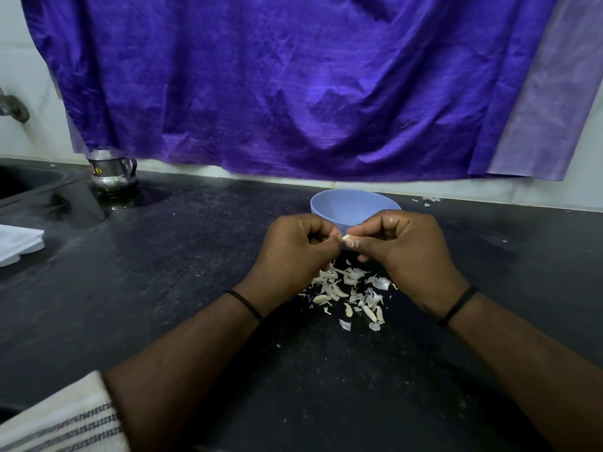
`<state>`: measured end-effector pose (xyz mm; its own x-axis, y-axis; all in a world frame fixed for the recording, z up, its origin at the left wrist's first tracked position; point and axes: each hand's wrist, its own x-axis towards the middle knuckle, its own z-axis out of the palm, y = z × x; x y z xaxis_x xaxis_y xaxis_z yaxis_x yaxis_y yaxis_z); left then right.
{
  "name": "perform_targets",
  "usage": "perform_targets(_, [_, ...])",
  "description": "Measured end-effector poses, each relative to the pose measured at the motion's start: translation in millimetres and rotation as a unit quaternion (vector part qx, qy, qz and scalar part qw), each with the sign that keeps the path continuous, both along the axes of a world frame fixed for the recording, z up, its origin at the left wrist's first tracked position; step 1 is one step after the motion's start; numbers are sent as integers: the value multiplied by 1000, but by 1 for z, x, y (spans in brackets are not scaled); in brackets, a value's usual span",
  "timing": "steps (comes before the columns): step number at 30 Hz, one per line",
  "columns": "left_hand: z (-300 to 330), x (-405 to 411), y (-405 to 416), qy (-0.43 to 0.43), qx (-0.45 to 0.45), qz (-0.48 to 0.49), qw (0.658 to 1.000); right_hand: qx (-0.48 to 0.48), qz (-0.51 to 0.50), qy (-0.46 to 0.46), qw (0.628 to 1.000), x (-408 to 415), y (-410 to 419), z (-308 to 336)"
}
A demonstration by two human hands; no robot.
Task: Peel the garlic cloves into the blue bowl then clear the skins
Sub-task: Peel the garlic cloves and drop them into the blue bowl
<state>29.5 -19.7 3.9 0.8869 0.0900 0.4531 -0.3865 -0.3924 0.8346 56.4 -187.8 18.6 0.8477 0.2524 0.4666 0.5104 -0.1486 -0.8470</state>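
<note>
On the dusty black counter (163, 288) under a purple cloth (293, 93), your left hand (293, 249) and right hand (404, 252) curl to pinch one garlic clove (347, 237) before the blue bowl (352, 207). Skins (349, 291) and cloves lie below your hands; your fingers hide the bowl's contents.

We see a purple cloth (293, 86) hanging on the wall above a dark counter (163, 272). At the back left stands a small steel jug (112, 171), beside a sink (23, 184), with a tap (14, 107) above. A folded white cloth (18, 243) lies at the left edge.
</note>
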Motion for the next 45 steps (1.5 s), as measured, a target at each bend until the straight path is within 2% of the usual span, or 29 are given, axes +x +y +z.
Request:
perform_targets(9, [8,0,-3,2,-37,-23,999,52,58,74,994,5,-4,0])
perform_targets(17, [6,-1,-3,-6,-44,-33,998,35,34,26,998,6,-4,-1])
perform_targets(30, [6,1,0,-5,18,-26,1000,39,27,67,997,5,-4,1])
perform_targets(37, [2,3,3,-50,82,-11,995,14,26,67,997,3,-5,4])
perform_targets(45, [0,2,3,-74,105,-7,992,-12,22,61,998,3,-6,5])
